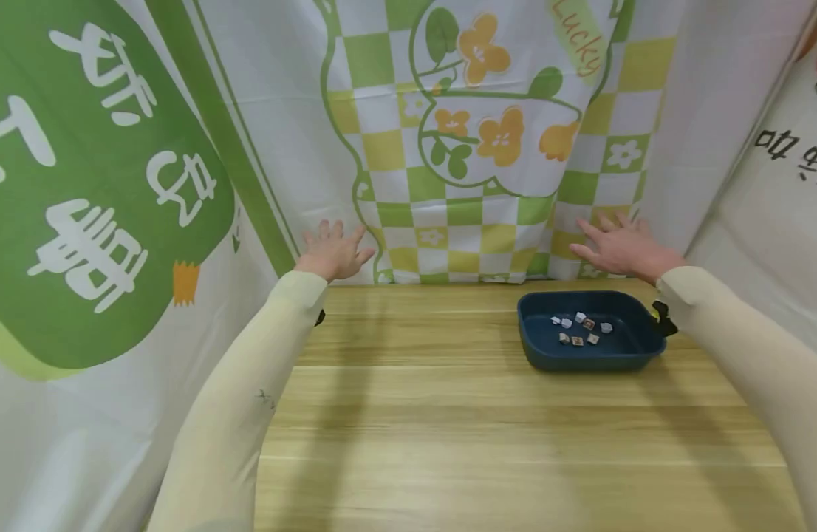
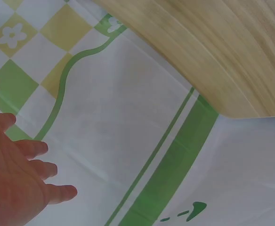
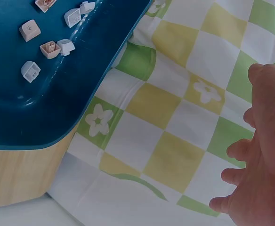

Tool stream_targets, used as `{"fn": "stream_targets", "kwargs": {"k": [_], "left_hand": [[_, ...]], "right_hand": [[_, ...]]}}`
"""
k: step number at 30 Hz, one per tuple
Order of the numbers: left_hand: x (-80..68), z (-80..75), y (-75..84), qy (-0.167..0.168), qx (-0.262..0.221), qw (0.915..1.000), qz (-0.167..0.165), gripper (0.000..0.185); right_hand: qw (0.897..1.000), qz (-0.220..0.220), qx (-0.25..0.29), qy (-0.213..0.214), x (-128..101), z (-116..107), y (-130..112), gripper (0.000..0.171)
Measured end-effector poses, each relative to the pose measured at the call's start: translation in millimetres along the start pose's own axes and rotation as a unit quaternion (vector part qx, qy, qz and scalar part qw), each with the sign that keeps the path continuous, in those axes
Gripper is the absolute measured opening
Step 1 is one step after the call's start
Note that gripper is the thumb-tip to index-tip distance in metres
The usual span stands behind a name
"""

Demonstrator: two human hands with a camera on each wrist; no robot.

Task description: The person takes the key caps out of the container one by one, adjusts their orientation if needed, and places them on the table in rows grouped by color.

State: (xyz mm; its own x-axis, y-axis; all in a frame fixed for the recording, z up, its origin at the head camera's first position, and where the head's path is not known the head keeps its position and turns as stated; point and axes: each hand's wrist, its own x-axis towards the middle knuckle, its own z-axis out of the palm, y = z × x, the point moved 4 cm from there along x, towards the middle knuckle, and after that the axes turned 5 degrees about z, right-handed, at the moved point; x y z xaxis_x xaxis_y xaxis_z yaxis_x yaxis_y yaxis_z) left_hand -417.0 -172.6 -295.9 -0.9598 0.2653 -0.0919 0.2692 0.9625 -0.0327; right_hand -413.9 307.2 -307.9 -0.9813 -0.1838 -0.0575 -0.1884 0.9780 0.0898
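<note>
Your left hand [image 1: 332, 253] and right hand [image 1: 623, 247] spread wide, holding nothing, at far cloth backdrop [image 1: 462, 148]. Blue tray [image 1: 538, 355] with keycaps [image 1: 579, 329] sits far right on tabletop [image 1: 435, 414], near right hand for easy reach.

A pale wooden table [image 1: 448, 414] fills the lower middle of my head view, its grain running side to side. Behind it, across the upper middle of the frame, hangs a cloth backdrop [image 1: 475, 133] with green, yellow and white checks, orange flowers and the word "Lucky". On the left of the frame a white sheet with a large green patch [image 1: 96, 192] carries white characters, and at the far right another white sheet [image 1: 781, 199] shows dark characters.
</note>
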Motion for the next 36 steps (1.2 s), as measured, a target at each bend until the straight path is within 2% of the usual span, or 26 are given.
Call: {"fn": "stream_targets", "kwargs": {"k": [8, 15, 20, 26, 36], "left_hand": [[-0.9, 3.8, 0.2, 0.006, 0.018, 0.9998, -0.001, 0.065], [0.7, 7.6, 0.7, 0.006, 0.004, 1.0000, 0.003, 0.065], [5.1, 11.4, 5.2, 0.004, -0.002, 0.9999, 0.012, 0.064], [11.4, 18.8, 14.3, 0.018, -0.002, 0.9994, 0.030, 0.064], [20.9, 34.3, 30.8, 0.035, -0.082, 0.9936, 0.069, 0.065]], "right_hand": [[1.000, 0.005, 0.004, -0.003, -2, 7, 5, 0.083], [1.000, 0.006, 0.019, -0.001, -3, 11, 8, 0.084], [0.999, -0.005, 0.029, 0.013, -6, 18, 11, 0.081], [0.998, -0.029, 0.027, 0.049, -14, 35, 15, 0.074], [0.994, -0.035, 0.085, 0.063, -17, 57, 22, 0.070]]}}
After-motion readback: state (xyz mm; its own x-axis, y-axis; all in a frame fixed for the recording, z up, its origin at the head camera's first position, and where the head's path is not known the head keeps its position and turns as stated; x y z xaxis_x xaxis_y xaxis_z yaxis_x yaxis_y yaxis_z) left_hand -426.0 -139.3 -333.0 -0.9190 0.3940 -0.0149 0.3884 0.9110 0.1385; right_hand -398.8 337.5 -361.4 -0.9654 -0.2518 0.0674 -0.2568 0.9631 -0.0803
